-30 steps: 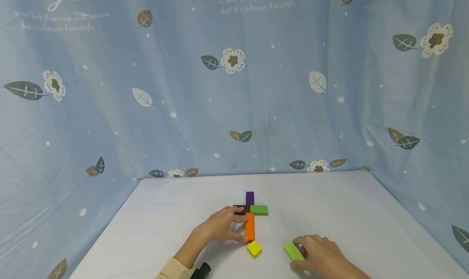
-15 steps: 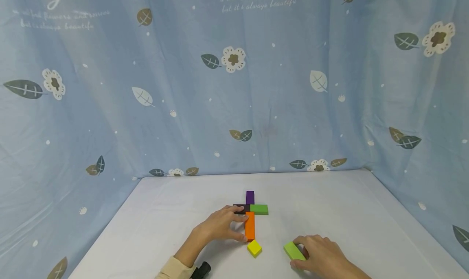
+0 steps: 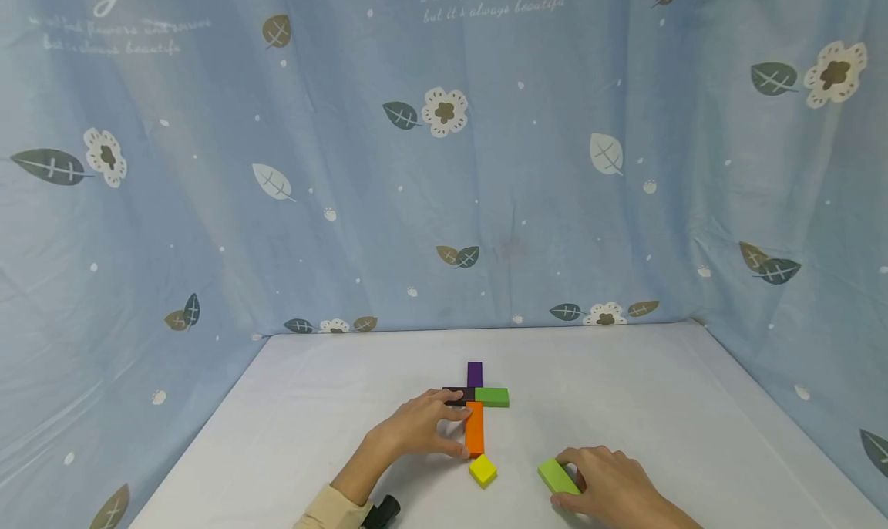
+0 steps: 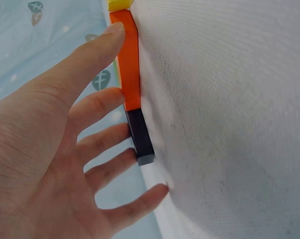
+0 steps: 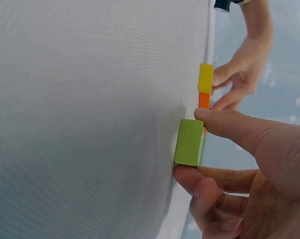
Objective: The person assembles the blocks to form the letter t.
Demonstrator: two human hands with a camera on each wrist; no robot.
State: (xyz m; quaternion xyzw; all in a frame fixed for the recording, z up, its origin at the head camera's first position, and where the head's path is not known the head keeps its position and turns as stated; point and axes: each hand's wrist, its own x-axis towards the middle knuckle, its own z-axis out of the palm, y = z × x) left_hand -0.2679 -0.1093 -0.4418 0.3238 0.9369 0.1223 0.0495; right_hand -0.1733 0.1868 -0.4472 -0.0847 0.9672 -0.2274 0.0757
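My left hand (image 3: pixel 416 427) rests along the left side of an orange block (image 3: pixel 475 432), thumb near its close end, index finger near its far end. In the left wrist view, other fingers touch or hover by a black block (image 4: pixel 140 135) lying past it; the little finger is apart. My right hand (image 3: pixel 610 483) pinches a lime-green block (image 3: pixel 556 476) between thumb and index finger, low at the table. A yellow block (image 3: pixel 483 471), turned at an angle, lies at the orange block's near end. A green block (image 3: pixel 492 397) meets the black one, and a purple block (image 3: pixel 475 374) extends behind them.
All the blocks lie on a white-covered table (image 3: pixel 624 390). A blue curtain (image 3: pixel 347 205) with leaf and flower prints hangs behind it and along both sides. Near the left wrist, a black cylindrical object (image 3: pixel 381 511) shows beside the beige sleeve (image 3: pixel 333 511).
Hands and blocks keep their places; only the head view has shifted very slightly.
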